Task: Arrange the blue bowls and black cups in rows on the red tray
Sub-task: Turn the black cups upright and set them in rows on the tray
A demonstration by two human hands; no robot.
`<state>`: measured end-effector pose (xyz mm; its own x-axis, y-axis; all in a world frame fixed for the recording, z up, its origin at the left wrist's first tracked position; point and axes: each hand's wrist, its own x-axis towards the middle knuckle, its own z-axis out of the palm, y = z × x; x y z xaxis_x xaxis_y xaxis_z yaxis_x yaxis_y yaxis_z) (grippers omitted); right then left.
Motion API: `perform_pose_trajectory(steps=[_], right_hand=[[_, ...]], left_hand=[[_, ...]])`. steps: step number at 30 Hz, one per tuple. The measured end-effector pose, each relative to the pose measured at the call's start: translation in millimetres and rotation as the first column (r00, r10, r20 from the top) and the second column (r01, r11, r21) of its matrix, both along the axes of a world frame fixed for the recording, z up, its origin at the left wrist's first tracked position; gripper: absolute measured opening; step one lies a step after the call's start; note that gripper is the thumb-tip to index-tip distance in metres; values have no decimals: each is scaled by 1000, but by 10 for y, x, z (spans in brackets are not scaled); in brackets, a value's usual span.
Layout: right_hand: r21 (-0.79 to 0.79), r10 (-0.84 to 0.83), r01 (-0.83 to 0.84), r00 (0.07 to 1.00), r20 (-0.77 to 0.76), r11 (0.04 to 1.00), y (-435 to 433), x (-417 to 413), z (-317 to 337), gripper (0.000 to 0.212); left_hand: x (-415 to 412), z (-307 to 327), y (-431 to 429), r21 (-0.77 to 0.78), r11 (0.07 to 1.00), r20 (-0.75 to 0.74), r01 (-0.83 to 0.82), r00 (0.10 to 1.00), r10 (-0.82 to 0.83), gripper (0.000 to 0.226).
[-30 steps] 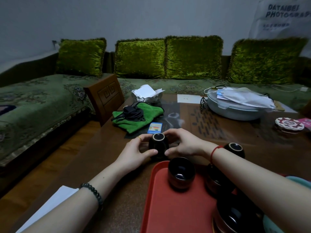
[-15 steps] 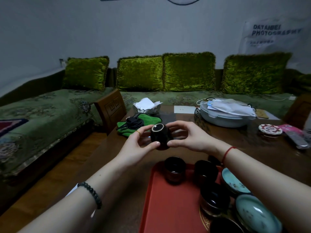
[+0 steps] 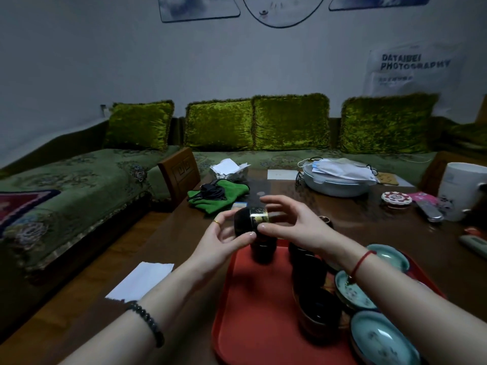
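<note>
Starting bottom right: glazed blue-green ceramic bowls (image 3: 382, 338) lined up along the right side of the flat red plastic tray (image 3: 253, 312), glossy black cups (image 3: 319, 317) in a row beside them. Mid-frame, left hand (image 3: 221, 241) and right hand (image 3: 295, 222) pinching a gold-banded black cup (image 3: 250, 221) sideways over the tray's far end, not set down yet. Probably past halfway. Another dark cup (image 3: 326, 220) waiting behind on the brown wooden table (image 3: 342, 206).

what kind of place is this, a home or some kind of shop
Probably a home living room: a green sofa lined with velvet cushions, a wooden table cluttered with household odds and ends, and pictures on the wall.
</note>
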<state>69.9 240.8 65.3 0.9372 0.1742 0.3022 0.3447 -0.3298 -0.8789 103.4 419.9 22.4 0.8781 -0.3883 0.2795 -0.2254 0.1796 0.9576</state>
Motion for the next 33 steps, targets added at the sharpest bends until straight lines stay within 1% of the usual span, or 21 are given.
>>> perform_pose_trajectory(steps=[3, 6, 8, 11, 13, 16, 19, 21, 24, 27, 33], right_hand=[[71, 49, -47, 998, -34, 996, 37, -164, -113, 51], [108, 31, -28, 999, -25, 994, 43, -275, -190, 50], [120, -3, 5, 1000, -15, 993, 30, -325, -223, 52], [98, -55, 56, 998, -10, 994, 6, -368, -280, 57], [76, -81, 82, 996, -21, 994, -1, -382, -316, 60], [56, -101, 104, 993, -59, 993, -22, -379, -364, 64], [-6, -118, 118, 991, -66, 993, -43, -360, -374, 64], [-42, -140, 138, 989, -55, 990, -42, -332, -356, 63], [-98, -186, 183, 982, -22, 978, -42, -264, -301, 65], [-163, -221, 224, 975, 33, 961, -63, -182, -238, 63], [-236, -210, 203, 978, -3, 950, -87, -15, -279, 70]], left_hand=[[-105, -76, -12, -77, 997, -93, 24, 995, -31, 36], [-205, -123, -1, -71, 996, -94, 46, 994, -52, 34], [-257, -137, 17, -21, 999, -54, 37, 998, -38, 33], [-330, -148, 25, 70, 998, 45, 10, 999, -13, 37], [-371, -165, 23, 105, 994, 92, -1, 996, -9, 40], [-389, -170, 26, 190, 980, 175, -63, 984, 29, 46], [-362, -155, 37, 295, 948, 263, -119, 964, 39, 51], [-331, -124, 26, 322, 939, 297, -125, 955, 26, 51], [-246, -75, 0, 315, 944, 277, -94, 961, 3, 47], [-157, -39, -24, 307, 949, 238, -67, 971, -9, 44], [12, -93, -63, 312, 949, 185, -50, 983, -9, 41]])
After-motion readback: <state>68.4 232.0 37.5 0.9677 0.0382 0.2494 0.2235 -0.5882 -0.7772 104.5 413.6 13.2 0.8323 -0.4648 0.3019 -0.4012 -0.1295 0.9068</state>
